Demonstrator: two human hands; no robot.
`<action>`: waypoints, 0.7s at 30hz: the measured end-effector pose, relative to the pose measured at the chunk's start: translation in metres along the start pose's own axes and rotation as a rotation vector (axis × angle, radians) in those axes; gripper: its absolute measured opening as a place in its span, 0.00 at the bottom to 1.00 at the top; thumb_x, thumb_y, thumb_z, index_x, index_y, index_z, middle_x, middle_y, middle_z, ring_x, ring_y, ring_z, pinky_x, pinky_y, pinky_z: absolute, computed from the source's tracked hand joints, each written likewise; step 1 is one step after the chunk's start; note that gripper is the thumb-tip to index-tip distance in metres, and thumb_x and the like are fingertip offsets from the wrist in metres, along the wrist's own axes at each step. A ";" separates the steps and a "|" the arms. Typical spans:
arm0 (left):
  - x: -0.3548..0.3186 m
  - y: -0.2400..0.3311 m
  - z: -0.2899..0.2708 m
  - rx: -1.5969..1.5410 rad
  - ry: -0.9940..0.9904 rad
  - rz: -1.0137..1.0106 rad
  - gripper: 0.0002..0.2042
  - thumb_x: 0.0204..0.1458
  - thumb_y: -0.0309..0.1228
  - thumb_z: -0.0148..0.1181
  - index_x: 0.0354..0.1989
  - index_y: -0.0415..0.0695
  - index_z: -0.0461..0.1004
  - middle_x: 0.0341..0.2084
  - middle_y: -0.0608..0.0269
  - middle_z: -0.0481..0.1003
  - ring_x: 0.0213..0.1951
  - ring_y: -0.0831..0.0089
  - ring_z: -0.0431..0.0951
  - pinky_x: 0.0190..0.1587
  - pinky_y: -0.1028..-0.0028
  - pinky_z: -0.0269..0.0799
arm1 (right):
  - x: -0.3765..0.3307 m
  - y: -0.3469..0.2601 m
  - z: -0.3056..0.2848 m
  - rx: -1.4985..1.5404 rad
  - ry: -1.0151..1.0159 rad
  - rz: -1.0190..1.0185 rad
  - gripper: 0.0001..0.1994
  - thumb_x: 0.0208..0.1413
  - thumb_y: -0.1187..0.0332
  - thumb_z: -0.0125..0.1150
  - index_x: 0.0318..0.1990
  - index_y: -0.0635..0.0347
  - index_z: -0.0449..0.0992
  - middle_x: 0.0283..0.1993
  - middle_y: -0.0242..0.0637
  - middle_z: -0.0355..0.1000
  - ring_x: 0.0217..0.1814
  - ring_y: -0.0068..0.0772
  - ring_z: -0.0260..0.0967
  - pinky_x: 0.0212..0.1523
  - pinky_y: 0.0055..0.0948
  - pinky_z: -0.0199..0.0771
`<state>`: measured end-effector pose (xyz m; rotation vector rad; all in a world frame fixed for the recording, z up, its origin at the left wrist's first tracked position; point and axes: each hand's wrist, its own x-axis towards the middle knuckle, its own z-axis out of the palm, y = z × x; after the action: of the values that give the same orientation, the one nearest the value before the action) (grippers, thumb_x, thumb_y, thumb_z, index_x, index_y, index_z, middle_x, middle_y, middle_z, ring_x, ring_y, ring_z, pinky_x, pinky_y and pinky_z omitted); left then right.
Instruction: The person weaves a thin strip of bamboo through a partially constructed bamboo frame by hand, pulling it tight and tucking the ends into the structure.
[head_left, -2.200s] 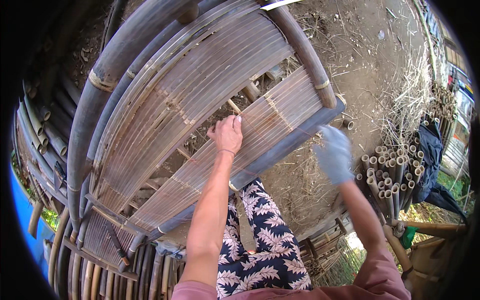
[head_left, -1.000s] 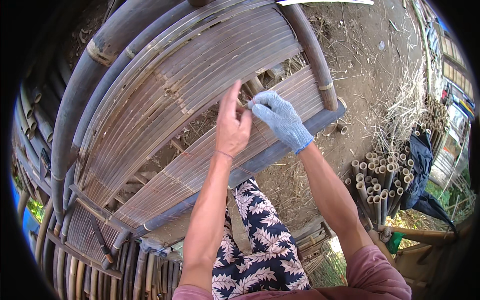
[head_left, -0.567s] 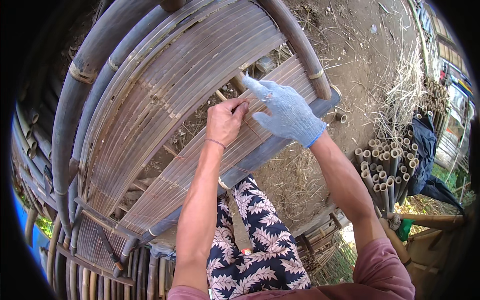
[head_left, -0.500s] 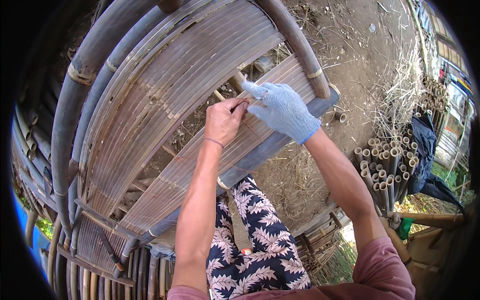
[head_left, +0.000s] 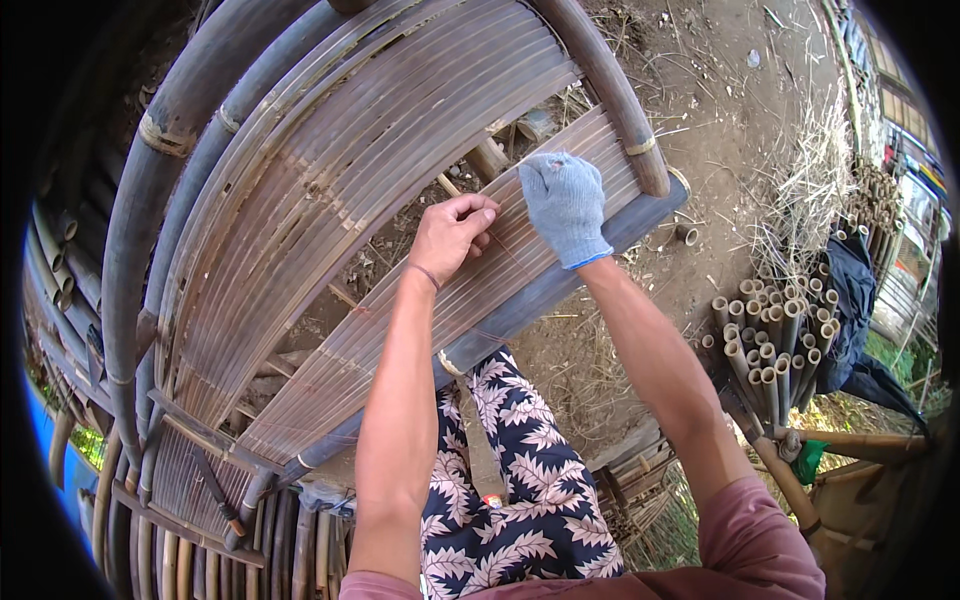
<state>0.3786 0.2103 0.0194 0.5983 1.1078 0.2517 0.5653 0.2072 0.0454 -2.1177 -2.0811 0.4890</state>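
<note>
My bare left hand (head_left: 450, 237) is held over the inner edge of a narrow band of bamboo slats (head_left: 405, 315), its thumb and fingertips pinched together. Whatever lies in that pinch is too small to make out. A thin reddish cord (head_left: 505, 243) runs across the slats just beside it. In a blue-grey knitted glove, my right hand (head_left: 567, 210) is closed into a fist above the same band, farther right. What the fist holds, if anything, is hidden. A dark bamboo pole (head_left: 530, 298) borders the band on my side.
Beyond a gap with crosspieces lies a wider slatted panel (head_left: 330, 170), framed by thick curved bamboo poles (head_left: 165, 140). A knife (head_left: 218, 490) rests at the lower left. Cut bamboo tubes (head_left: 765, 340) stand bundled at the right, near a straw pile (head_left: 795, 200).
My right hand has moved right, away from the left hand, and its fingers have curled into a fist. The left hand stays near its place, still pinched, its wrist slightly turned.
</note>
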 end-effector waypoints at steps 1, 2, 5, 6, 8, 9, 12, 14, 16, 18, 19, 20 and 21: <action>0.001 0.003 -0.002 0.001 -0.039 -0.030 0.08 0.58 0.32 0.59 0.41 0.43 0.78 0.30 0.72 0.76 0.26 0.83 0.73 0.29 0.80 0.70 | -0.002 -0.001 0.004 -0.044 -0.016 0.021 0.08 0.54 0.65 0.58 0.26 0.55 0.76 0.27 0.40 0.74 0.34 0.48 0.73 0.38 0.43 0.71; 0.005 0.003 -0.004 -0.095 -0.071 -0.054 0.07 0.59 0.32 0.59 0.40 0.45 0.77 0.30 0.73 0.75 0.26 0.83 0.71 0.29 0.80 0.69 | -0.005 -0.002 0.007 -0.089 -0.031 0.042 0.08 0.52 0.65 0.58 0.24 0.54 0.75 0.26 0.39 0.74 0.33 0.47 0.72 0.38 0.43 0.70; 0.007 0.000 -0.012 -0.329 -0.102 -0.108 0.04 0.59 0.33 0.58 0.38 0.48 0.76 0.29 0.75 0.73 0.27 0.84 0.68 0.31 0.80 0.67 | -0.023 -0.024 0.019 -0.239 -0.067 -0.060 0.06 0.46 0.67 0.58 0.20 0.52 0.76 0.23 0.38 0.73 0.33 0.43 0.73 0.38 0.44 0.69; 0.005 -0.004 -0.007 -0.380 -0.080 -0.113 0.03 0.60 0.32 0.57 0.38 0.49 0.75 0.29 0.76 0.72 0.27 0.84 0.68 0.32 0.80 0.66 | -0.032 -0.033 0.020 -0.206 -0.053 -0.102 0.06 0.44 0.66 0.58 0.20 0.53 0.75 0.22 0.37 0.73 0.34 0.42 0.72 0.41 0.45 0.69; 0.003 -0.008 -0.004 -0.419 -0.035 -0.119 0.04 0.60 0.32 0.56 0.40 0.49 0.76 0.29 0.77 0.72 0.30 0.84 0.69 0.35 0.78 0.66 | -0.041 -0.039 0.017 -0.101 -0.040 -0.158 0.06 0.46 0.66 0.58 0.20 0.53 0.72 0.21 0.37 0.71 0.32 0.44 0.72 0.42 0.45 0.68; 0.001 -0.006 0.002 -0.401 -0.020 -0.121 0.05 0.60 0.31 0.55 0.39 0.47 0.76 0.29 0.75 0.73 0.32 0.82 0.71 0.37 0.77 0.67 | -0.041 -0.040 0.012 -0.053 -0.035 -0.185 0.07 0.46 0.66 0.59 0.20 0.53 0.71 0.21 0.37 0.70 0.31 0.45 0.71 0.43 0.45 0.68; 0.001 -0.009 0.010 -0.213 0.046 0.015 0.08 0.56 0.28 0.54 0.40 0.42 0.78 0.32 0.68 0.76 0.35 0.74 0.75 0.43 0.75 0.70 | -0.035 -0.037 -0.003 0.141 -0.158 -0.107 0.07 0.51 0.68 0.57 0.23 0.57 0.72 0.23 0.40 0.71 0.33 0.48 0.71 0.41 0.43 0.69; 0.010 -0.038 -0.006 0.105 0.135 0.280 0.10 0.53 0.26 0.54 0.41 0.39 0.78 0.35 0.62 0.77 0.37 0.68 0.76 0.45 0.73 0.71 | -0.028 -0.045 -0.005 0.337 -0.243 -0.003 0.08 0.54 0.67 0.57 0.25 0.60 0.73 0.26 0.42 0.72 0.35 0.50 0.72 0.41 0.43 0.70; 0.009 -0.027 -0.001 0.283 0.060 0.289 0.12 0.50 0.24 0.53 0.41 0.38 0.78 0.39 0.57 0.75 0.38 0.64 0.76 0.48 0.71 0.71 | -0.023 -0.032 -0.012 0.489 -0.331 0.154 0.10 0.56 0.65 0.57 0.29 0.63 0.75 0.29 0.45 0.74 0.37 0.52 0.72 0.41 0.42 0.71; -0.001 -0.015 0.000 0.349 0.002 0.341 0.15 0.48 0.22 0.55 0.46 0.39 0.78 0.46 0.55 0.73 0.36 0.66 0.77 0.46 0.71 0.73 | -0.010 -0.017 -0.020 0.631 -0.287 0.224 0.14 0.58 0.61 0.56 0.32 0.65 0.76 0.32 0.48 0.74 0.40 0.54 0.73 0.42 0.43 0.71; -0.008 -0.010 -0.002 0.353 0.069 0.356 0.17 0.47 0.21 0.56 0.48 0.40 0.76 0.47 0.57 0.72 0.37 0.69 0.76 0.44 0.73 0.73 | -0.003 -0.013 -0.026 0.706 -0.264 0.258 0.16 0.59 0.59 0.55 0.33 0.66 0.76 0.33 0.50 0.74 0.42 0.55 0.73 0.43 0.44 0.72; -0.015 -0.004 -0.003 0.356 0.136 0.371 0.19 0.47 0.20 0.56 0.51 0.40 0.75 0.48 0.58 0.71 0.37 0.73 0.75 0.43 0.75 0.73 | 0.002 -0.010 -0.034 0.587 -0.251 0.177 0.14 0.58 0.60 0.56 0.35 0.66 0.77 0.35 0.50 0.74 0.41 0.55 0.73 0.42 0.42 0.72; -0.021 0.004 0.001 0.350 0.199 0.386 0.21 0.47 0.19 0.57 0.53 0.41 0.74 0.50 0.60 0.71 0.37 0.76 0.74 0.41 0.77 0.72 | 0.006 -0.009 -0.043 0.549 -0.251 0.150 0.14 0.58 0.61 0.57 0.36 0.66 0.77 0.35 0.50 0.74 0.41 0.53 0.73 0.42 0.42 0.72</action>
<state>0.3705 0.2033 0.0374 1.1220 1.2332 0.4623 0.5706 0.2190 0.0878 -1.9525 -1.6312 1.2386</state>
